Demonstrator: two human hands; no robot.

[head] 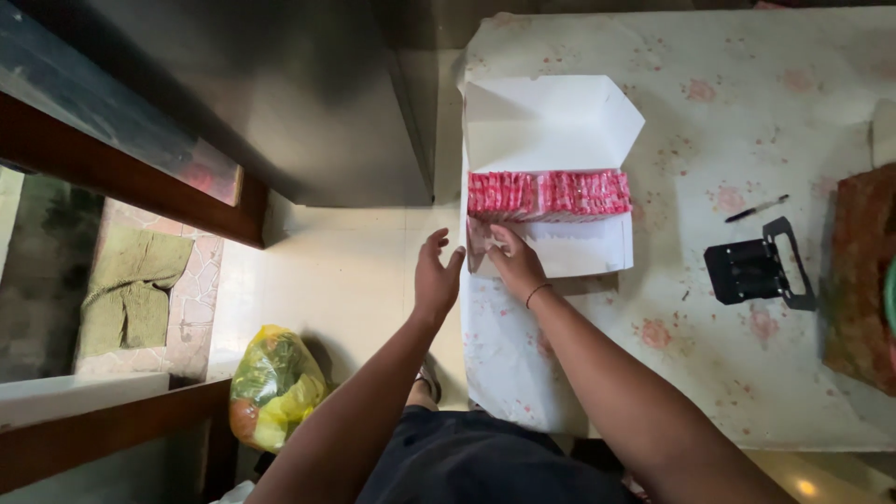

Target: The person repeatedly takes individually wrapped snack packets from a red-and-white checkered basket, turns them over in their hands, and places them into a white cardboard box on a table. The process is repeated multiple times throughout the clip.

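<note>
Box (551, 177) of pink packets (549, 194) is resting at twelve o'clock, right hand (515, 263) pinching its front flap (569, 250), left hand (436, 278) hovering open at nine; pressing evenly is likely cleanest.

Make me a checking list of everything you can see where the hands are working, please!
Surface: table under a pale flowered cloth.
Job's things: open white box with a row of red-and-white packets; one packet at its left corner.
Clutter: pen, black hole punch, reddish-brown mat.
Hands: right hand touches the corner packet; left hand open beside it.
Cables: nothing seen.
Surroundings: yellow-green bag on the floor, steel cabinet.
</note>
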